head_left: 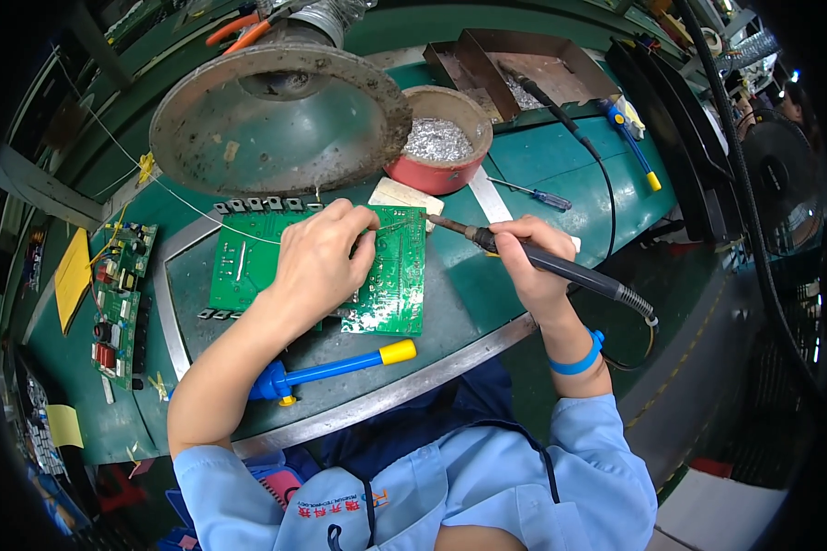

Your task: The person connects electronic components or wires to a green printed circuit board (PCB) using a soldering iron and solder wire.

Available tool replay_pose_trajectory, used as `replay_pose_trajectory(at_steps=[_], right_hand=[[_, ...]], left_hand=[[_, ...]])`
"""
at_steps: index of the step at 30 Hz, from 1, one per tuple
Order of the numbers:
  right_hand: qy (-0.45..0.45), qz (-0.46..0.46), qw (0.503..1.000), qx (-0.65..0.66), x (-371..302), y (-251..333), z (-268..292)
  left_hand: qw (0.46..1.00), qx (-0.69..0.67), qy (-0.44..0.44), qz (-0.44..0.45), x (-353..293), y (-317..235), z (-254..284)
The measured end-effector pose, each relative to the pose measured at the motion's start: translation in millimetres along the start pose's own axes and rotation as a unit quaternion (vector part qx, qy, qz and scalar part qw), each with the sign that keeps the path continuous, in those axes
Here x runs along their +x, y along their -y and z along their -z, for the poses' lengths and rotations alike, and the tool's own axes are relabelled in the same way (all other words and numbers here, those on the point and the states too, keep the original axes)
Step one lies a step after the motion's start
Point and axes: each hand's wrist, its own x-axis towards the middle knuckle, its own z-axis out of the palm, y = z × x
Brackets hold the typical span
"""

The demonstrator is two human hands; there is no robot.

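Noted, upper left of centre: grey fume hood, hiding some table. Upper centre: red pot. Below centre: blue-and-yellow pump. Mid-frame: green circuit board. Left hand: arched over board, pinching thin wire. Right hand: closed around soldering iron, tip near board's upper-right corner.

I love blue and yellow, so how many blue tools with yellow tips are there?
2. One blue tool lies in front of the big green board; the second is at the far right of the table. More could be hidden.
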Motion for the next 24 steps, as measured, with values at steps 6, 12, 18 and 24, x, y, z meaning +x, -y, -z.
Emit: replay_pose_trajectory(at_steps=[6,12,18,24], right_hand=[[0.008,-0.026,0.999,0.028,-0.9,-2.8,-3.5],[0.019,-0.024,0.999,0.028,-1.2,-2.0,-5.7],[0.007,-0.033,0.999,0.029,-1.1,-4.7,-7.4],[0.001,-0.01,1.0,0.009,0.9,-5.3,-8.3]], left_hand=[[1.0,0.008,0.0,-0.009,0.6,1.8,-3.7],[0.999,0.019,0.028,0.004,0.0,0.7,-0.2],[0.999,0.028,0.04,0.013,1.8,-0.2,-1.6],[1.0,0.004,0.015,-0.009,2.3,2.4,-5.1]])
